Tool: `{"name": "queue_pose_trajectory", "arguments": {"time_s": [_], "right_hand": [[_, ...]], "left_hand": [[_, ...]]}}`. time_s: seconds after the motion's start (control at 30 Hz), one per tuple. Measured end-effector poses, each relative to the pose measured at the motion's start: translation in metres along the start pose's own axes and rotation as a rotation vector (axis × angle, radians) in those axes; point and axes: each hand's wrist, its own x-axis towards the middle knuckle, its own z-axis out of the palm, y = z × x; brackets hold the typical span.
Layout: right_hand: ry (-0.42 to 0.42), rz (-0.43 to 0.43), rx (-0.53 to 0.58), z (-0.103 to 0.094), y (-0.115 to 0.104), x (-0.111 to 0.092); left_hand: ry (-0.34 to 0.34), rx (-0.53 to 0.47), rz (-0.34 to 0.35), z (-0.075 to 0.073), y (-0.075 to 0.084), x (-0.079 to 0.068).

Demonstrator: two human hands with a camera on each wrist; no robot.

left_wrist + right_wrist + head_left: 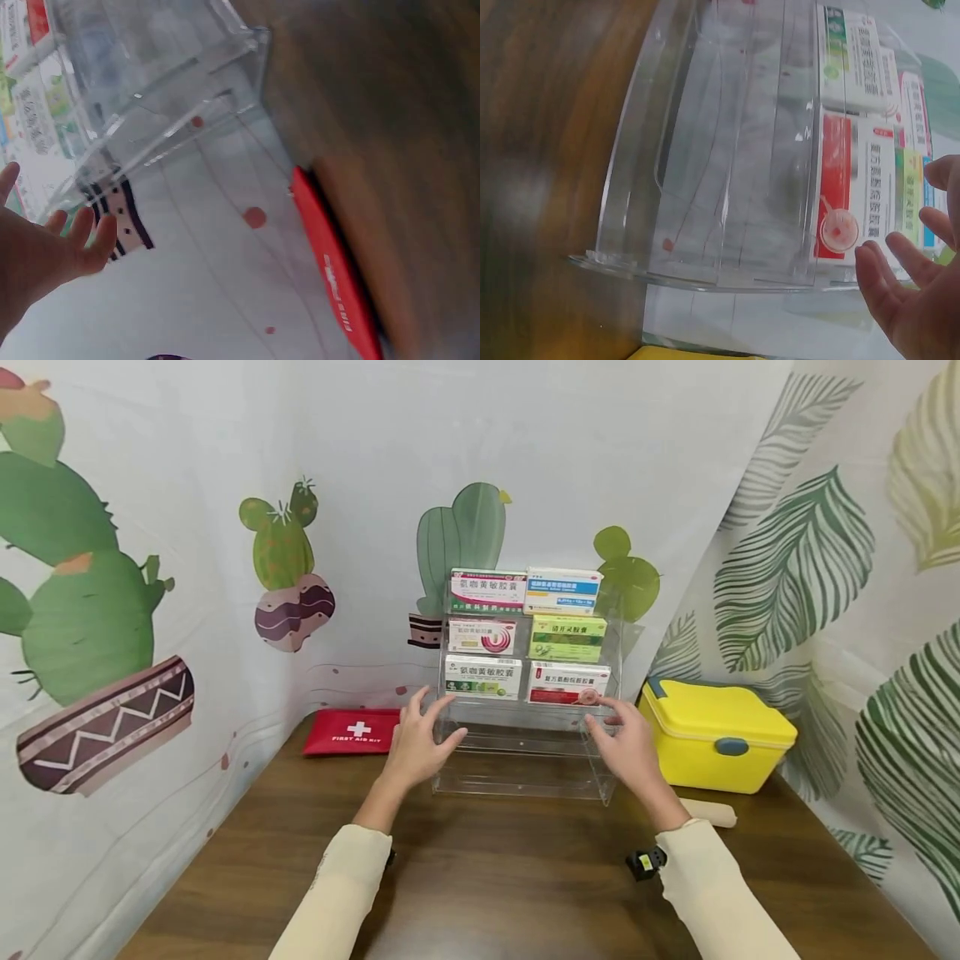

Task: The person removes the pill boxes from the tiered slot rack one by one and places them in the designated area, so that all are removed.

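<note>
A clear acrylic tiered rack stands on the table and holds several medicine boxes, two to a tier in its upper three tiers. In the bottom row are a white-and-green box and a white-and-red box. My left hand is at the rack's left side, fingers spread, holding nothing. At the right side my right hand has its fingers spread near the white-and-red box; whether it touches the rack I cannot tell. The right wrist view shows its fingertips close to that box.
Left of the rack lies a red first aid kit pouch. A yellow box with a blue-grey latch stands to the right, and a beige roll lies in front of it. Patterned cloth hangs behind the wooden table.
</note>
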Motion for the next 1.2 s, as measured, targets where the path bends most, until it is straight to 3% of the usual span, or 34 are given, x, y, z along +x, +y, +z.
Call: {"name": "queue_pose_trajectory", "arguments": {"time_s": [0.3, 0.53, 0.7, 1.2], "right_hand": [[0.015, 0.077, 0.032, -0.007, 0.0, 0.032], [0.008, 0.081, 0.005, -0.016, 0.0, 0.048], [-0.047, 0.093, -0.017, -0.019, 0.003, 0.054], [-0.172, 0.12, -0.113, -0.016, 0.017, 0.067]], "left_hand": [[-0.073, -0.166, -0.063, 0.0, -0.024, 0.003], [-0.104, -0.19, -0.025, 0.005, -0.033, 0.002], [-0.136, -0.214, -0.019, 0.007, -0.035, 0.002], [-0.296, -0.231, -0.03, 0.006, -0.04, -0.005]]}}
